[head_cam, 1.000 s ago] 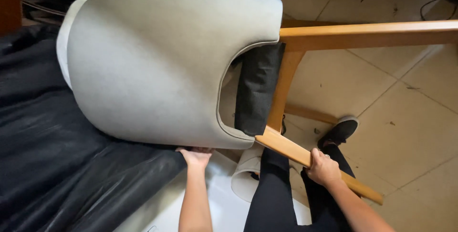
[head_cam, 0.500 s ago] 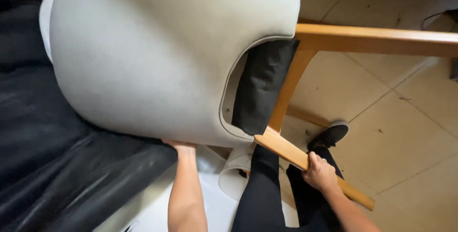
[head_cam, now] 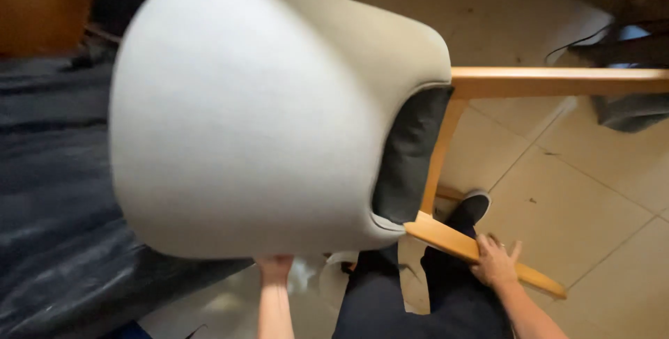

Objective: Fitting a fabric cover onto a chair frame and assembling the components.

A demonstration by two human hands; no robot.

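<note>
The left hand (head_cam: 275, 266) grips the lower rim of the grey upholstered chair (head_cam: 265, 116); the right hand (head_cam: 493, 261) clasps its wooden leg (head_cam: 481, 250) above the tiled floor (head_cam: 571, 199).

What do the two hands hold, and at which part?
Both hold one chair. The left hand grips the lower edge of its grey shell; the right hand grips a wooden leg.
</note>
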